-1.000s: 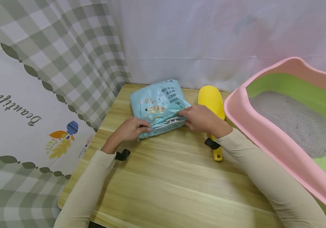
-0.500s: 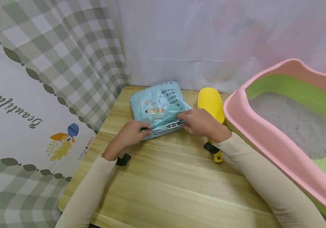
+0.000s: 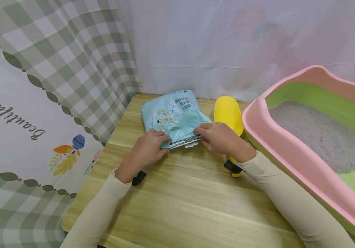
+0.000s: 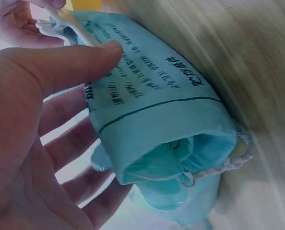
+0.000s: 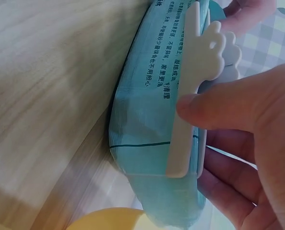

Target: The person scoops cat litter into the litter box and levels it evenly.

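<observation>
A light blue printed plastic bag (image 3: 168, 103) lies at the back left of the wooden table, its top folded over. Along the fold runs a white sealing clip (image 3: 191, 142) with paw-shaped tabs. My left hand (image 3: 144, 148) pinches the left end of the fold, thumb on the printed face and fingers behind, as the left wrist view shows. The bag's gathered side and a drawstring (image 4: 224, 166) face that camera. My right hand (image 3: 219, 137) holds the clip's right part, its thumb pressing on the white bar (image 5: 182, 120).
A yellow scoop (image 3: 227, 112) lies right of the bag, its handle partly under my right wrist. At the right stands a pink and green litter tray (image 3: 301, 141) holding grey litter (image 3: 320, 134). A checked cloth (image 3: 87, 44) hangs at the left, a pale one (image 3: 196, 44) behind.
The bag's folded top has tipped toward me, so the clip's paw tabs now point to the front. My left hand has shifted slightly right along the fold; the right hand keeps its hold.
</observation>
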Action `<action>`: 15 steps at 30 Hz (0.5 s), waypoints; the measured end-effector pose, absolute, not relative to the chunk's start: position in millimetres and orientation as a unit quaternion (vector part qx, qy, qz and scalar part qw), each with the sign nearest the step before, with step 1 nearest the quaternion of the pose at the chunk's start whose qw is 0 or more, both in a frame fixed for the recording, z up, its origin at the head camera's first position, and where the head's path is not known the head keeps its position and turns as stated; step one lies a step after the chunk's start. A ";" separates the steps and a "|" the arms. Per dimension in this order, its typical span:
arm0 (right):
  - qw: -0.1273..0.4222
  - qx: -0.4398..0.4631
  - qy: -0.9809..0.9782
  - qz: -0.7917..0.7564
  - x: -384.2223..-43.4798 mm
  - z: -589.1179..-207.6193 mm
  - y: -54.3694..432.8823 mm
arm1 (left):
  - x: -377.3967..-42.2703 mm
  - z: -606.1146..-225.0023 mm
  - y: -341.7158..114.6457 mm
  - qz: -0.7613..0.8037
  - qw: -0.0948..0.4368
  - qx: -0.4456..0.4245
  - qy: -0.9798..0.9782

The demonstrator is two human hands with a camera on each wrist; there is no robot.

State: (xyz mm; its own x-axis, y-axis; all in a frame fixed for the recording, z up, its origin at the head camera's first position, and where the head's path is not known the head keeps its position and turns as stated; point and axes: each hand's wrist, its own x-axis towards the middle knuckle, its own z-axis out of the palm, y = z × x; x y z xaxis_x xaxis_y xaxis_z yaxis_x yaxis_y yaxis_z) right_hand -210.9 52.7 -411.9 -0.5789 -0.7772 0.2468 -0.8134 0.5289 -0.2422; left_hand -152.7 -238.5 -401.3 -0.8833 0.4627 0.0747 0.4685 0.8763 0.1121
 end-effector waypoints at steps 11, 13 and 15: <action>0.118 0.476 -0.853 0.179 -202.8 -414.7 65.9 | -152.7 -399.8 -229.9 -0.035 0.090 -0.292 -0.952; 0.137 0.473 -0.852 0.178 -201.2 -415.6 69.2 | -153.3 -399.9 -227.9 -0.037 0.093 -0.293 -0.951; 0.159 0.463 -0.854 0.178 -199.4 -416.4 72.6 | -154.1 -399.9 -225.2 -0.039 0.095 -0.297 -0.949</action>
